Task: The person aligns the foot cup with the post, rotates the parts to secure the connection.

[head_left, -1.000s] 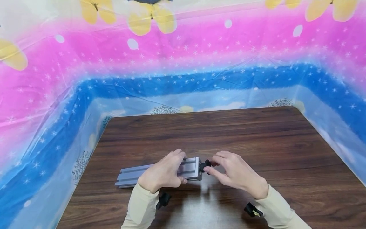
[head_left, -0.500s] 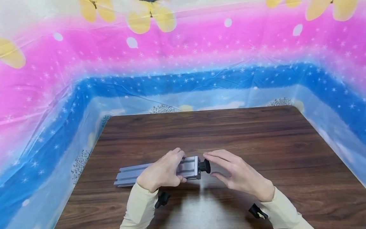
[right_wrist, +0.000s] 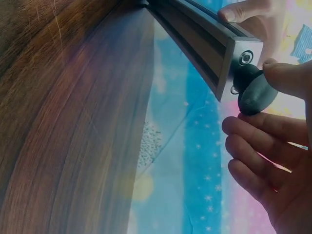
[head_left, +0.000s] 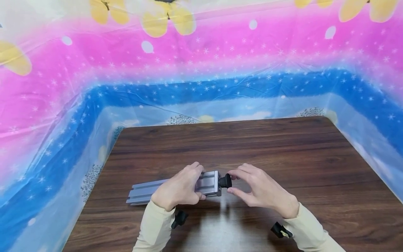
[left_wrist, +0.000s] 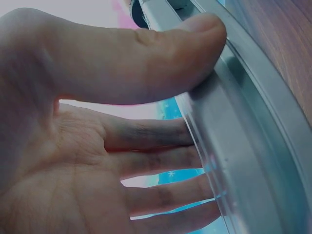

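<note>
My left hand (head_left: 178, 187) grips a silver aluminium profile (head_left: 145, 192) with grooves along its length, near its right end. In the left wrist view the thumb lies on the profile's top (left_wrist: 243, 146) and the fingers reach its far side. From the end plate (right_wrist: 240, 66) sticks out a round black knob (head_left: 225, 181). My right hand (head_left: 264, 189) pinches the rim of this knob (right_wrist: 258, 95) between thumb and index finger; the other fingers curl loosely below it. A bolt head (right_wrist: 246, 58) shows in the end plate beside the knob.
The profile is over a dark wood-grain table (head_left: 267, 143). A printed pink and blue cloth (head_left: 195, 94) hangs around the table's back and sides. Black camera mounts (head_left: 180, 219) sit at both wrists.
Half a second ago my right hand was off the knob with its fingers spread; it has come back left onto it. The left hand and the profile have stayed in place.
</note>
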The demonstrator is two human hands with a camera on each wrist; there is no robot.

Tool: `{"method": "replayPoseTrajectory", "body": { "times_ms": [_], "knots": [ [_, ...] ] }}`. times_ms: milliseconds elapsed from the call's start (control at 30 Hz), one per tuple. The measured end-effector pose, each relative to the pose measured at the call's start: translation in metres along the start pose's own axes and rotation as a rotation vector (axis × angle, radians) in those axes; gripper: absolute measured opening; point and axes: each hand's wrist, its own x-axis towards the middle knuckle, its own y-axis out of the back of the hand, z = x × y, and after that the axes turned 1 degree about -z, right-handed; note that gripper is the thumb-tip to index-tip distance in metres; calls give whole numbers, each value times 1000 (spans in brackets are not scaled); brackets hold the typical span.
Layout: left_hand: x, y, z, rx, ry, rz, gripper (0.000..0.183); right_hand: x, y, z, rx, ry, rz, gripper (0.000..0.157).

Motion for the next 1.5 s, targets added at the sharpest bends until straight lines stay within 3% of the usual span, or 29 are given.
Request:
{"method": "replayPoseTrajectory", "body": {
  "times_ms": [267, 533, 700, 800, 1033, 1500],
  "knots": [
    [0, -2, 0, -7, -5, 13, 43, 0, -10, -3, -24, -80, -5, 17],
    [0, -3, 2, -4, -20, 1, 46, -4, -3, -7, -43, -179, -53, 25],
    [1, -3, 1, 16, -25, 12, 49, -9, 8, -6, 2, -62, -53, 60],
    [1, -2, 1, 10, -28, 14, 49, -9, 11, -6, 34, 28, -44, 64],
    [2, -3, 2, 0, -27, 10, 49, -5, 9, -4, 33, 78, -12, 52],
    [-1, -3, 2, -9, -13, 5, 44, 0, -6, -2, -41, -51, 33, 22]
  ]
}}
